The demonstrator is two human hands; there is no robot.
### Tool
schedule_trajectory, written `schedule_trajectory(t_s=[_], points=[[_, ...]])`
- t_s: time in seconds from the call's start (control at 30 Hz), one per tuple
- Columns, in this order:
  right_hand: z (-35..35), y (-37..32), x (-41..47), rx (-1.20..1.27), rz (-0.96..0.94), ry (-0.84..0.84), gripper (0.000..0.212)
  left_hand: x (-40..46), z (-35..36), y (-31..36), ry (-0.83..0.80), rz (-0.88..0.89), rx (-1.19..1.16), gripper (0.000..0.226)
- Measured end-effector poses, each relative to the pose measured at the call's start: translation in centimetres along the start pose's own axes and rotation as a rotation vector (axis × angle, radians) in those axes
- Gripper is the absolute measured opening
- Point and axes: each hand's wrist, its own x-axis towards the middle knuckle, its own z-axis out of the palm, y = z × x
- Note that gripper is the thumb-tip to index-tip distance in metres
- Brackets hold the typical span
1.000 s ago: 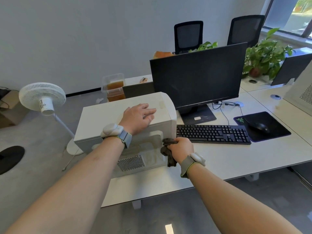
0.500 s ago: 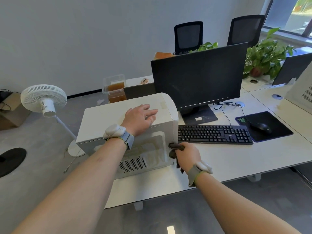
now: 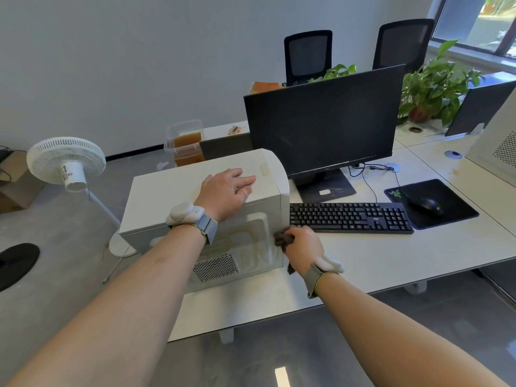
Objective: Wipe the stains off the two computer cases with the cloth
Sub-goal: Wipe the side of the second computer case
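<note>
A white computer case (image 3: 167, 196) stands at the desk's left end, its near side panel streaked with brownish smears. My left hand (image 3: 226, 191) rests flat on its top, fingers straight. My right hand (image 3: 303, 248) grips a dark brown cloth (image 3: 283, 238) and presses it against the panel's right edge, near the front corner. Part of the cloth hangs below my palm. A second white case (image 3: 499, 146) shows at the far right edge of the desk, only partly in view.
A black monitor (image 3: 324, 121), keyboard (image 3: 349, 217) and mouse (image 3: 425, 203) on a dark pad sit right of the case on the white desk (image 3: 418, 252). A white fan (image 3: 65, 160) stands on the floor at left. Chairs and plants are behind.
My right hand with the cloth has slid right along the side panel, from mid-panel to its right edge. The left hand has stayed on top of the case.
</note>
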Motion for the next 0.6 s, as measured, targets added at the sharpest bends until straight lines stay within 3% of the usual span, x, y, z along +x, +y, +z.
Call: schedule_trajectory(t_s=[0.07, 0.2, 0.3, 0.37, 0.43, 0.5, 0.53, 0.6], points=[[-0.1, 0.2, -0.8, 0.137, 0.105, -0.017, 0.03, -0.1, 0.0, -0.1, 0.002, -0.004, -0.004, 0.037], [-1.5, -3.2, -2.2, 0.308, -0.332, 0.405, 0.026, -0.2, 0.0, 0.1, 0.004, -0.006, 0.01, 0.038], [-1.7, -4.0, -0.8, 0.16, -0.489, 0.503, 0.026, 0.0, -0.3, 0.2, 0.004, -0.009, 0.003, 0.038], [-0.4, -2.4, 0.0, 0.006, -0.378, 0.314, 0.022, -0.1, -0.4, 0.2, -0.007, -0.012, 0.01, 0.038], [0.3, -0.8, 0.0, -0.163, -0.066, -0.078, 0.028, -0.2, -0.3, 0.2, -0.009, -0.003, 0.021, 0.038], [0.5, 0.5, -0.8, -0.065, 0.146, -0.315, 0.032, -0.3, -0.1, 0.1, -0.005, 0.011, 0.031, 0.038], [0.6, 0.6, -1.4, 0.032, 0.185, -0.304, 0.03, -0.3, -0.1, 0.1, 0.0, 0.022, 0.044, 0.039], [0.8, -0.1, -2.6, 0.134, 0.158, -0.118, 0.027, -0.4, 0.0, 0.0, 0.007, 0.054, 0.087, 0.04]])
